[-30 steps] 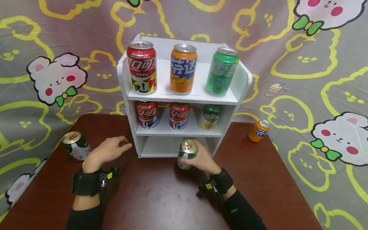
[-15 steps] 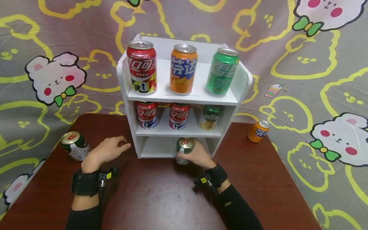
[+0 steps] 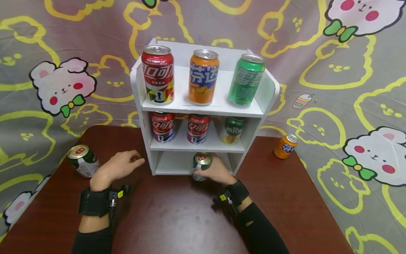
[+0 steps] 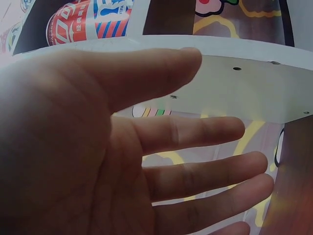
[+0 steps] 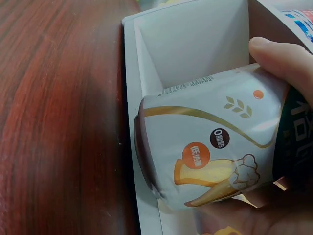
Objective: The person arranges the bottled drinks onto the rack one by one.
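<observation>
My right hand (image 3: 217,171) grips a green and white drink can (image 3: 202,163) with a gold lid, thumb on one side and fingers round the other. The can stands upright at the front edge of the bottom compartment of a white shelf (image 3: 203,110). In the right wrist view the can's base (image 5: 145,152) overlaps the shelf's front edge. My left hand (image 3: 118,165) is held over the table left of the shelf, holding nothing. In the left wrist view its fingers (image 4: 210,164) are spread and relaxed. Another green and white can (image 3: 83,161) stands left of that hand.
On the top shelf stand a red cola can (image 3: 157,74), an orange soda can (image 3: 203,77) and a green can (image 3: 246,80). Two red cola cans (image 3: 198,129) and a green can (image 3: 234,129) fill the middle shelf. An orange can (image 3: 285,146) stands at the table's right.
My right hand has moved the green and white can slightly left and farther in, from in front of the shelf to the bottom compartment's front edge. The left hand has barely moved.
</observation>
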The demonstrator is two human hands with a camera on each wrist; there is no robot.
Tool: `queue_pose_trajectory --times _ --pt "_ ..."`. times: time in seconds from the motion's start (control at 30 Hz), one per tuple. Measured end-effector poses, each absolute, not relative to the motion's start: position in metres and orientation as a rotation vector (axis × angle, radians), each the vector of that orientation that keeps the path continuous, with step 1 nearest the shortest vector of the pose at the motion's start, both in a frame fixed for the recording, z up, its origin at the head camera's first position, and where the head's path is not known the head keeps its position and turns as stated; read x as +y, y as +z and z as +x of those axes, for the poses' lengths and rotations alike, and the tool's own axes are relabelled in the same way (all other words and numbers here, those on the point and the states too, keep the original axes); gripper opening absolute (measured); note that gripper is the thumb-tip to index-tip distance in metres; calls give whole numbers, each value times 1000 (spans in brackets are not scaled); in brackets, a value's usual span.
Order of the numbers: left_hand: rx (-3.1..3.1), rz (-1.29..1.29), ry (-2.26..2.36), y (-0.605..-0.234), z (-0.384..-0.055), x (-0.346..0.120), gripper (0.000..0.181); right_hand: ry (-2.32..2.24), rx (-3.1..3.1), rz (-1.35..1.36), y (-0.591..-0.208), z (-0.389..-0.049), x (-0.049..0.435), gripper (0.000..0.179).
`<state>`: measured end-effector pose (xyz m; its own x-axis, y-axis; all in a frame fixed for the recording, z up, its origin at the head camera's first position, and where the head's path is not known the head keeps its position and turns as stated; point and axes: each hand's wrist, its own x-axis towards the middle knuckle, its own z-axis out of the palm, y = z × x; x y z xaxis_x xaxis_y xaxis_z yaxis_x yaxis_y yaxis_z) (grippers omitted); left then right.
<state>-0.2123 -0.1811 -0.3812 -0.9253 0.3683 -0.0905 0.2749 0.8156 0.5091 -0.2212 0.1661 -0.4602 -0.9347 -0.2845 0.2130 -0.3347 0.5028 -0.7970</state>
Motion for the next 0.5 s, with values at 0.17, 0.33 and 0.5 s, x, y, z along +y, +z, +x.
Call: queue_pose_trajectory --times 0.17,0.33,0.5 --pt "2817 505 743 -377 -214 -180 43 1394 -2692 545 -458 -224 161 63" --pt "2806 521 745 -377 -214 -178 43 1398 -2694 522 -460 -226 156 59" --pt "2804 499 730 -379 -214 -178 45 1408 -2702 510 -462 -228 151 58"
